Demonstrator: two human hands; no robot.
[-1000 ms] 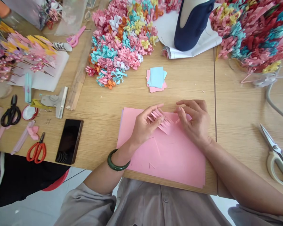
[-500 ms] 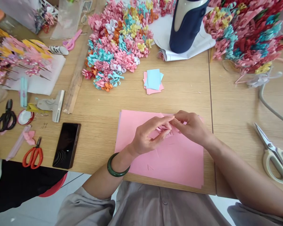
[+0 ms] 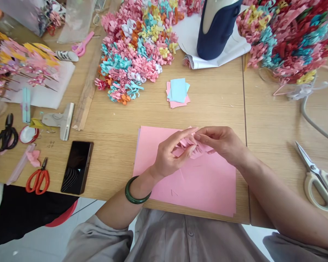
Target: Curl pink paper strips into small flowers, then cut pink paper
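Between my two hands is a piece of pink paper (image 3: 198, 151) cut into thin strips along its edge. My left hand (image 3: 171, 152), with a dark green bangle (image 3: 131, 194) on its wrist, pinches the fringed paper between thumb and fingers. My right hand (image 3: 221, 143) grips the other side, its fingertips meeting those of the left. Both are just above a stack of pink sheets (image 3: 202, 193) on the table. Fine paper slivers (image 3: 174, 193) lie on the top sheet. Beyond the hands sits a small pile of blue and pink paper squares (image 3: 178, 91).
Curled paper flowers (image 3: 136, 51) heap up behind, beside a dark blue bottle (image 3: 215, 32). White-handled scissors (image 3: 314, 174) lie at right. At left are a phone (image 3: 77, 167), red-handled scissors (image 3: 38, 178), black scissors (image 3: 7, 134), a metal clip (image 3: 61, 120) and a wooden strip (image 3: 86, 94). Part of another person (image 3: 24, 211) shows.
My right hand has shifted slightly and its fingers have turned on the paper. More of the fringed pink paper shows between the hands now.
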